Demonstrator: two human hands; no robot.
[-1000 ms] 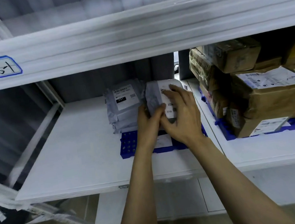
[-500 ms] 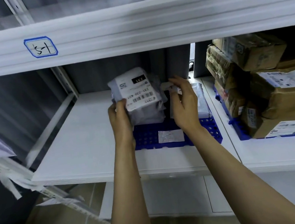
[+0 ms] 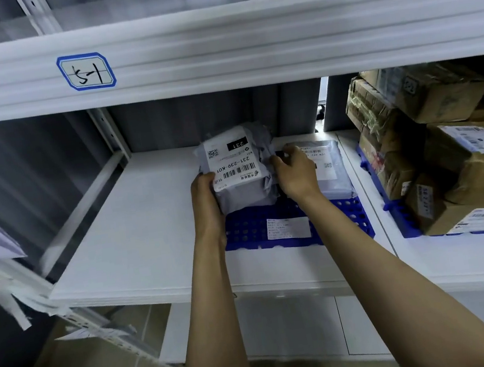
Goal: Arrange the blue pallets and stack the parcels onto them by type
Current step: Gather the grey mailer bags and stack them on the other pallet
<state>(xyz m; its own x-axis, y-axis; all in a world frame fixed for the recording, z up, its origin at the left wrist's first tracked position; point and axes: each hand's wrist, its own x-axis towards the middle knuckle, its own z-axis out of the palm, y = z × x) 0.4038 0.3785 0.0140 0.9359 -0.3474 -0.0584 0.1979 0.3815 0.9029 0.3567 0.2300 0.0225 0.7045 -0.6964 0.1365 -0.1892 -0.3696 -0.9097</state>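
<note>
**A:** Where is the grey mailer bundle (image 3: pixel 244 195), and which way does it face?

**B:** It's over the rear left part of the blue pallet (image 3: pixel 247 232) on the white shelf (image 3: pixel 135 229). Its labelled face tips up towards the camera. The print "231-239-K01" runs left to right and reads upside down from here, so the label's top edge points at the person.

**A:** And its long axis?

**B:** I can't tell, because the back of the bundle is hidden behind its own front face. I also can't say whether its lower edge rests on the pallet or is just above it.

**A:** What are the hands doing?

**B:** The left hand (image 3: pixel 206 200) grips the bundle's lower left edge, thumb on the label corner. The right hand (image 3: pixel 293 173) is curled against its right side, gripping there, with the fingertips out of sight.

**A:** Anything beside it?

**B:** A flat mailer (image 3: pixel 330 171) lies on the pallet's right part, partly covered by the right hand. Further right, taped cardboard boxes (image 3: pixel 448 154) sit on a second blue pallet (image 3: pixel 394 214), cut off by the frame edge and blurred.
</note>
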